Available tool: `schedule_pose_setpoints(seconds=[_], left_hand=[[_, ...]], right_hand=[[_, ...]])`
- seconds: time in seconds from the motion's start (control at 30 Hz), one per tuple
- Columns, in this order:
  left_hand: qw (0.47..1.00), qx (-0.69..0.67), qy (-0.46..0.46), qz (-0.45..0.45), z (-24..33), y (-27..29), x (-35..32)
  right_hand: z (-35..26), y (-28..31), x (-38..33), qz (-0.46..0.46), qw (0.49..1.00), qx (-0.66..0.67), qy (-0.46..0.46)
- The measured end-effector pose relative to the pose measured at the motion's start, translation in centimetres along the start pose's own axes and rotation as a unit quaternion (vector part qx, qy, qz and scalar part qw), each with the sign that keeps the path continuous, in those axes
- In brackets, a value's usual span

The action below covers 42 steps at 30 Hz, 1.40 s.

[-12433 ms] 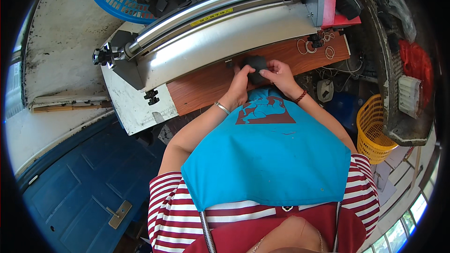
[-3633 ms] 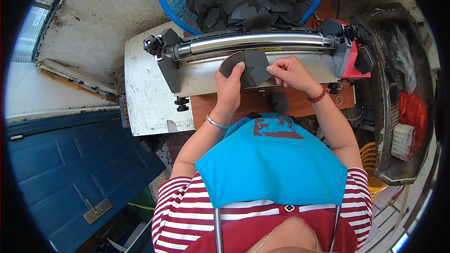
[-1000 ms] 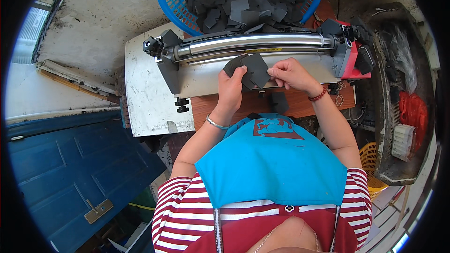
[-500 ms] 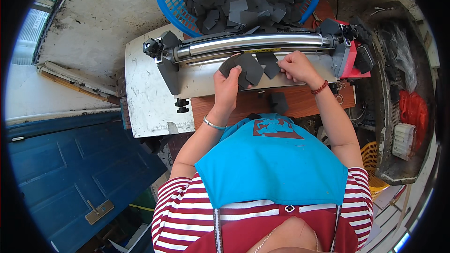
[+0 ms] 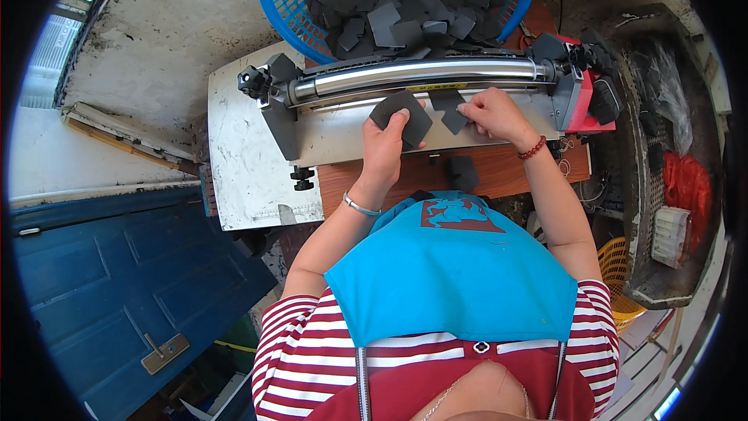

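My left hand [image 5: 382, 148] is closed round a small stack of dark grey flat pieces [image 5: 407, 114], thumb on top, over the left-middle of a metal feed plate [image 5: 335, 131]. To its right, my right hand [image 5: 499, 114] pinches the edge of a dark grey flat piece [image 5: 453, 118] between thumb and fingers. That piece lies on the plate, its far end close to the slot below a shiny steel roller [image 5: 421, 70]. Whether the roller grips it, I cannot tell. The roller machine has black knobs [image 5: 254, 79] and a red right end [image 5: 576, 101].
Behind the roller a blue plastic basket [image 5: 273, 12] holds many similar grey pieces. Another dark piece [image 5: 463, 173] rests near the brown tabletop's [image 5: 351, 177] front edge. A blue door [image 5: 117, 281] stands at left; a worn trough [image 5: 639, 187] with a red bag [image 5: 686, 187] is at right.
The stack in my left hand was fanned out and now looks evened up; that hand shifted slightly right. The piece in my right hand has turned a little. Some pieces at the basket's near side lie differently.
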State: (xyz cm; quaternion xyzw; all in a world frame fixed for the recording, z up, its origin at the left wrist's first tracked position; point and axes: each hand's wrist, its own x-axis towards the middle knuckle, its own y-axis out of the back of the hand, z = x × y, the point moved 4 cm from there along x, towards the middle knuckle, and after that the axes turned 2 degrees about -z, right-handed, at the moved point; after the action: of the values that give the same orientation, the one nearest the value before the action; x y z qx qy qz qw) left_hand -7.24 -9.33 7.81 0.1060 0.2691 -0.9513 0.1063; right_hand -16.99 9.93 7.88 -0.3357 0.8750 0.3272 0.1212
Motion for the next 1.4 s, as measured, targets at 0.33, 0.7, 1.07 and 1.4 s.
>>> schedule_pose_setpoints(seconds=[0.33, 0.7, 1.07, 1.4], left_hand=[[0.999, 0.035, 0.028, 0.002, -0.7, -1.5, -0.2], [0.998, -0.044, 0.048, -0.017, -0.2, -0.7, -0.2], [1.000, 0.013, 0.001, 0.006, -0.5, 0.3, 0.1], [0.999, -0.045, -0.013, 0.003, -0.9, 0.0, 0.4]], right_hand=[[-3.4, -3.5, -1.5, -0.042, 0.985, 0.086, 0.144], [-2.0, -2.7, -1.2, -0.099, 0.978, 0.164, 0.076], [-1.1, -1.1, -0.7, 0.000, 0.999, 0.023, -0.027], [-2.7, -3.5, -1.5, -0.076, 0.985, 0.127, 0.084]])
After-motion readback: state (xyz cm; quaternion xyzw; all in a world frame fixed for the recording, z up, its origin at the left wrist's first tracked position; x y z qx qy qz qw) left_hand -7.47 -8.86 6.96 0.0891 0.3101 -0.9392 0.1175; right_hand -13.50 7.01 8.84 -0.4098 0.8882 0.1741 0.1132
